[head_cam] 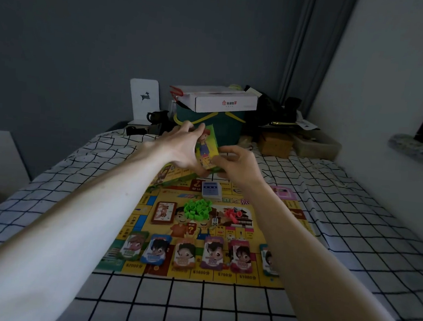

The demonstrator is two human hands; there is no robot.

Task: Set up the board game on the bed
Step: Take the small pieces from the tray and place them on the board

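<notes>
A: Where is the game box [207,147]?

B: It is held up above the far edge of the game board [199,235], tilted, with its printed cartoon figure facing the camera. Both hands are on it. The left hand [181,147] covers the box's left side, its fingers spread and wrapped over the top edge. The right hand [233,162] pinches the lower right corner, fingers curled in.

A: And the board itself?

B: It lies flat on the bed [193,308], which has a white cover with a black grid. Both forearms reach out over it. Along its near edge stands a row of character cards [185,253], side by side. In the middle sits a heap of green houses [197,208], with a smaller cluster of red pieces [234,215] to the right and a white die [215,221] between them. A brown-backed card deck [163,212] lies left of the green heap, and a blue-and-white card deck [211,190] rests just below the hands.

A: Anything behind the box?

B: A white carton [220,101] sits atop a dark green bin [223,125] at the head of the bed.
</notes>
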